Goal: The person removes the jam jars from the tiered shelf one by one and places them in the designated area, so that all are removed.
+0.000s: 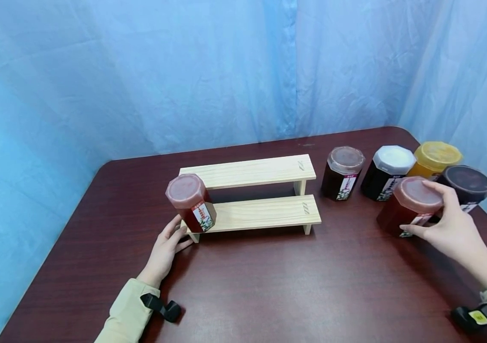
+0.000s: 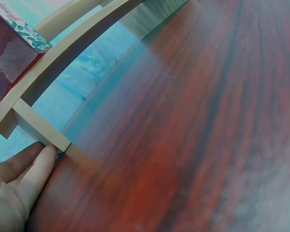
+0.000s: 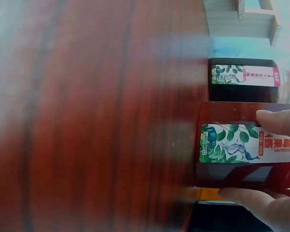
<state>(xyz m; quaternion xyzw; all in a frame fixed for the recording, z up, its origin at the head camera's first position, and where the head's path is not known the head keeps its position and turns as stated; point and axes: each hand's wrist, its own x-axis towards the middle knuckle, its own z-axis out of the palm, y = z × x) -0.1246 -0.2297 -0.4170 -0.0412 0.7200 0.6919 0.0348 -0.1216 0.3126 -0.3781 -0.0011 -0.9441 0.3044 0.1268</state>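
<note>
At the right, my right hand (image 1: 455, 226) grips a jar of red jam (image 1: 414, 202) between thumb and fingers. The right wrist view shows the thumb and fingers on opposite sides of this jam jar (image 3: 232, 145), its leafy label facing the camera. My left hand (image 1: 166, 250) is at the left end of a two-step wooden stand (image 1: 260, 213). Its fingertips touch the stand's short leg (image 2: 41, 125) near the tabletop. A second red jam jar (image 1: 189, 202) stands upright on the left end of the lower step, just above that hand.
Beside the gripped jar stand a dark jar with a clear lid (image 1: 342, 174), a dark jar with a white lid (image 1: 386, 174), a yellow jar (image 1: 436, 157) and a black-lidded jar (image 1: 468, 186). Blue curtains (image 1: 209, 71) hang behind the dark wooden table (image 1: 269, 286).
</note>
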